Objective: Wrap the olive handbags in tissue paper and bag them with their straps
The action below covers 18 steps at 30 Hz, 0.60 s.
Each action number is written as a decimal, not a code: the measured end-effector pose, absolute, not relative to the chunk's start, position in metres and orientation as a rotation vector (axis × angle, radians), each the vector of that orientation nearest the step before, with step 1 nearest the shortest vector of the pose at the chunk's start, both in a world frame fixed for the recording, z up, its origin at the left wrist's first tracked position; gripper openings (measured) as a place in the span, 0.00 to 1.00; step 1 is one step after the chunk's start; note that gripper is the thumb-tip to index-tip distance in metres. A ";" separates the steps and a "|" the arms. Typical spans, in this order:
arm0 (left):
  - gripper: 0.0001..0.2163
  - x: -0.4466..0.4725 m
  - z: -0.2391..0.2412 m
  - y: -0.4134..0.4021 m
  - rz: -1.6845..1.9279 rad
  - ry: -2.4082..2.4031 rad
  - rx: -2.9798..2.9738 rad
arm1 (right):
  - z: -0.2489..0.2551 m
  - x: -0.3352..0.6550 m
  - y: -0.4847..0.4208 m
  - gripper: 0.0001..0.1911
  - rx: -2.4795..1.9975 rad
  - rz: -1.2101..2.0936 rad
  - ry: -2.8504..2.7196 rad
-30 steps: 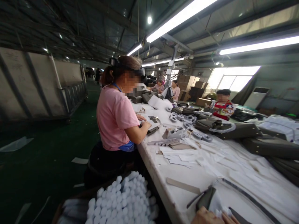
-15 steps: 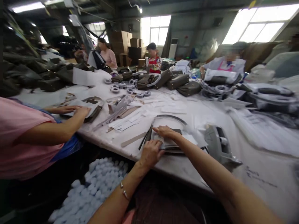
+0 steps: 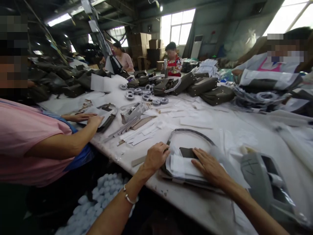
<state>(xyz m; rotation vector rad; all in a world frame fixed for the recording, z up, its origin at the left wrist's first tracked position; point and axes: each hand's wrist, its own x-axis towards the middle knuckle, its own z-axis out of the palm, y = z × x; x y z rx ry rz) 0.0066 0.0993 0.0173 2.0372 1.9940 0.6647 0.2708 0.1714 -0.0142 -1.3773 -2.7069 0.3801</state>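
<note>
A dark handbag lies flat near the table's front edge, with its handle arching away from me. White paper and clear film cover much of it. My left hand is at the bag's left side by the handle's base, fingers curled together; what they pinch is hidden. My right hand rests on the paper and the bag's right part, its fingers stretched out. A grey tape dispenser stands to the right of my right hand.
At left, a co-worker in a pink top has both hands on another bag. Paper strips, a second tape dispenser, wrapped rings and several dark bags lie beyond. White balls are below the table edge.
My hands have moved apart: the left to the bag's left side, the right to its right part. More of the white paper shows. The view has shifted, so the scene sits further right.
</note>
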 end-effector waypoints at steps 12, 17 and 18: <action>0.15 -0.065 -0.035 0.067 0.350 2.133 2.041 | -0.019 0.282 0.176 0.27 -1.304 0.311 -2.730; 0.11 -0.079 -0.009 0.111 0.383 2.177 2.149 | -0.009 0.224 0.192 0.21 -1.163 0.201 -2.688; 0.10 -0.084 0.000 0.127 0.390 2.190 2.176 | -0.009 0.209 0.195 0.21 -1.115 0.209 -2.674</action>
